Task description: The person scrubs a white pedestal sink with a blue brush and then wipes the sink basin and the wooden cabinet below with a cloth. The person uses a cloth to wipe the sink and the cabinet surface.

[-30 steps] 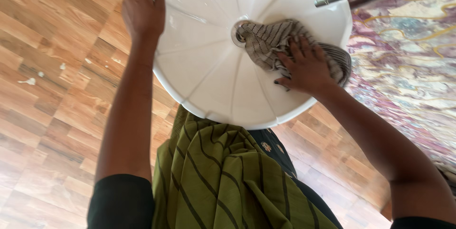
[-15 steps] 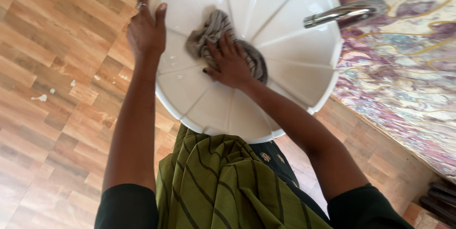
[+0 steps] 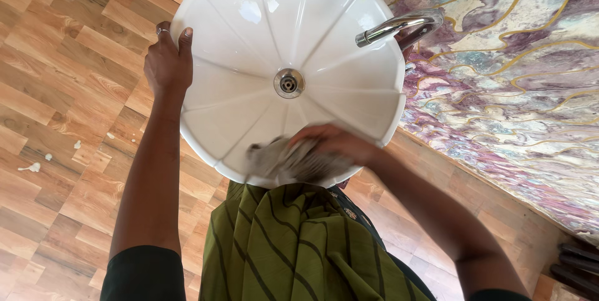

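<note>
Closest to me hangs my olive-green striped garment (image 3: 293, 245), and just past it my right hand (image 3: 334, 142) presses a grey striped cloth (image 3: 284, 160) against the near inner wall of the white basin (image 3: 249, 39). The cloth is bunched and blurred, lying with its long axis running left to right along the near rim, its looser end pointing toward my left arm. My right fingers are curled down over the cloth and clamped on it, though the blur keeps me from telling how each one sits. Out to the left, my left hand (image 3: 167, 64) grips the basin's left rim; its fingers (image 3: 185, 38) are pressed together and hooked over the edge, one of them wearing a ring (image 3: 161, 29). In the middle of the bowl sits the round metal drain (image 3: 288, 82), well apart from the cloth, with ribs fanning out from it to the scalloped rim. Farther on, to the right, a chrome faucet (image 3: 396, 28) reaches over the basin's edge, its spout pointing toward the drain. Behind it lies the purple-and-gold marbled wall (image 3: 511, 58), and wood-pattern floor (image 3: 62, 89) spreads to the left.
</note>
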